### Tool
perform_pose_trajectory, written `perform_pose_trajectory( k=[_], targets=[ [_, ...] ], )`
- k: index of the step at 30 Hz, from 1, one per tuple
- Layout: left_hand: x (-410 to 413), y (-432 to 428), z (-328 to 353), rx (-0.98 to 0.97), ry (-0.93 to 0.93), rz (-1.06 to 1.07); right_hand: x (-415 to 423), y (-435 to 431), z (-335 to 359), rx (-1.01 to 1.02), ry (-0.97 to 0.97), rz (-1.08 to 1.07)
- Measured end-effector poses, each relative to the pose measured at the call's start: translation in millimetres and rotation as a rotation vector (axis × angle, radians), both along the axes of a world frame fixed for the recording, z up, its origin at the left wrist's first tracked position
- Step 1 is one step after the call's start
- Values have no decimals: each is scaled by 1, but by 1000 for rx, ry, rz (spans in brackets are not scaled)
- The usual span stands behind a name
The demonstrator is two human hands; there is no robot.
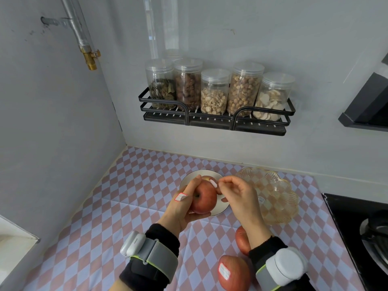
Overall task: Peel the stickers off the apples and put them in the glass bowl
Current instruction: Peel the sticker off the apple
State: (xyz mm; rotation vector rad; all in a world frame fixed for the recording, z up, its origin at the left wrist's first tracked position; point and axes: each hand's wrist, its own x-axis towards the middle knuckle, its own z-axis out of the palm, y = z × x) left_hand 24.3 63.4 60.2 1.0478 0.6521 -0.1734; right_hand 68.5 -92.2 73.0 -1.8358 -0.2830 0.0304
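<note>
Fingertips of right hand pinched together on a small white sticker with a red edge, one end raised, the other down at the upper shoulder of the held apple; hard to tell whether still stuck there. Other right fingers loosely curled beneath the pinch.

Left hand wrapped round that fruit from the left and from under, forefinger reaching up along its side. Clinging to the back of those left fingers, a second sticker, white with a red border.

Skin of the held apple red with paler yellowish streaks, stem dimple turned toward the camera. Held up over a white plate.

Just right of the plate, glass bowl: amber-tinted, ribbed, scalloped at the rim.

Nearer the body, on the checked cloth of pink and pale blue, a half-hidden apple behind the right wrist, and a near apple bearing a third sticker, white, red-bordered.

Grey wrist bands over black cuffs.

Farther off, on the wall, a black wire rack of lidded jars; at the right edge, a black stove.
</note>
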Motion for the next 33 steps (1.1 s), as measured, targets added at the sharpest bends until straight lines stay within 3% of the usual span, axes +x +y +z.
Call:
perform_pose_trajectory(
  k=[7,9,12,14,20,25,29,33],
  targets=[
    [0,-1,-1,13,5,-5,1,3,-3,-171,-207,10],
    [-1,0,-1,19,8,-12,1,2,-5,-149,-151,4],
    [-1,2,-2,27,9,-8,2,1,-5,52,28,-57],
    [-2,2,-4,82,20,-17,2,-1,-2,97,25,-77],
    [2,-2,-6,363,46,-80,-14,16,12,-139,-504,73],
    [9,0,-12,596,32,-199,-23,28,11,-327,-678,244],
    [9,2,-17,692,15,-196,-23,22,10,-366,-587,371],
    [11,2,-22,559,31,-174,-12,18,7,-216,-300,395]
  ],
)
